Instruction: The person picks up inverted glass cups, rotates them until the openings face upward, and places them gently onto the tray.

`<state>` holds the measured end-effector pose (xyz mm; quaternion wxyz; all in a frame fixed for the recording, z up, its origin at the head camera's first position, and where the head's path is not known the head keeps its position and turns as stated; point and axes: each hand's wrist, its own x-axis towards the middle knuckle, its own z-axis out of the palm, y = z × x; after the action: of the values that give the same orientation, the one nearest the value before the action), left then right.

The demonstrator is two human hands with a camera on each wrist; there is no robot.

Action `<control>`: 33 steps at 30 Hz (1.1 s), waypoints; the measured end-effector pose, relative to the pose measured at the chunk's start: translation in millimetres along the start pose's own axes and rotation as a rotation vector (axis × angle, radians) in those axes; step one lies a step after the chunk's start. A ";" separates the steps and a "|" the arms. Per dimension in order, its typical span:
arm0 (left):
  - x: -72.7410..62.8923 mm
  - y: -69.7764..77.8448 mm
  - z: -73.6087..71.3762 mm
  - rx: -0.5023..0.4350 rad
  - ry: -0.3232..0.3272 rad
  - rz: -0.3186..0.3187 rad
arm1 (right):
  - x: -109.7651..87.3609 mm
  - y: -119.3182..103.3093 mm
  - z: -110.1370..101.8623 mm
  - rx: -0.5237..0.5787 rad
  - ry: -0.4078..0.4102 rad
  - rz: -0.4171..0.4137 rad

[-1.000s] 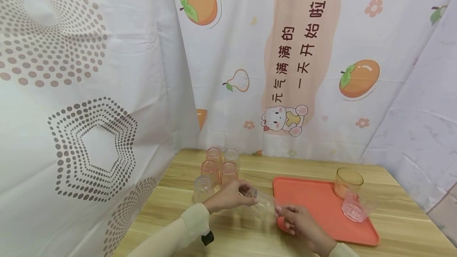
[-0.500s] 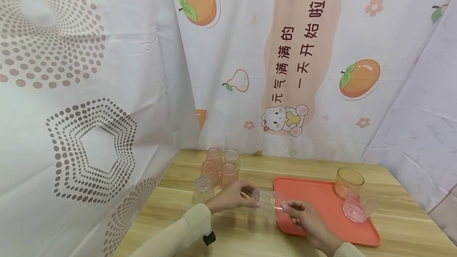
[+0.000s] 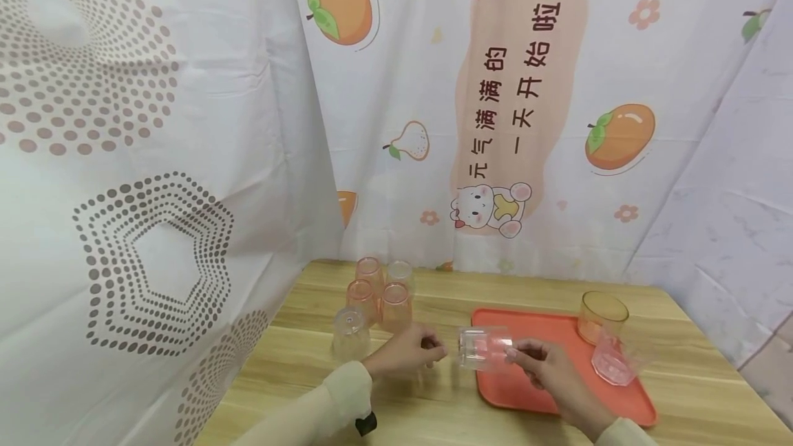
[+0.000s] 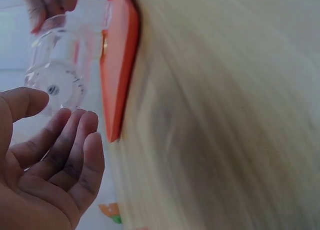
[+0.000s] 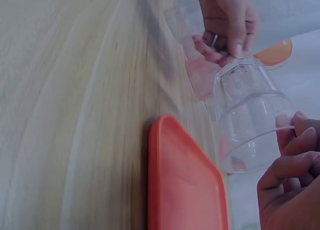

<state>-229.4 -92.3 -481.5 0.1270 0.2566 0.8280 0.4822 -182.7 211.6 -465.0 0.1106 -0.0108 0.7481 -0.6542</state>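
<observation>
White dotted curtain [image 3: 167, 164], fruit-print backdrop [image 3: 514, 115] (a pear [image 3: 415, 141] among orange fruits [image 3: 621, 137]), wood-grained tabletop [image 3: 442, 408]

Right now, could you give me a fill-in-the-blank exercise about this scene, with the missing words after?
The right grip pinches the clear cup at its open end, while the left grip holds ____.
At the left of the wooden table, ____ cups stand grouped.
In the head view, the amber bowl stands near the far right corner of the red ____.

Missing words: nothing; five; tray.

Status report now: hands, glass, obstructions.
Right hand pinching clear glass near its rim, glass sideways. Left hand near its base. Pink cup and amber bowl could crowd right end of tray.
</observation>
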 end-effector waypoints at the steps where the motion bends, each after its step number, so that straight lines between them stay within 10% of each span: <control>1: 0.4 -1.0 2.3 0.004 -0.004 -0.002 | 0.0 -0.6 -1.2 -0.009 0.010 0.000; 33: 19.7 8.0 58.2 0.124 -0.079 -0.100 | -17.6 -12.5 -40.1 -0.206 0.162 0.028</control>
<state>-216.8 -35.5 -503.2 0.1674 0.2411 0.8624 0.4125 -174.4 251.8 -445.3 0.0571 0.0411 0.8180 -0.5710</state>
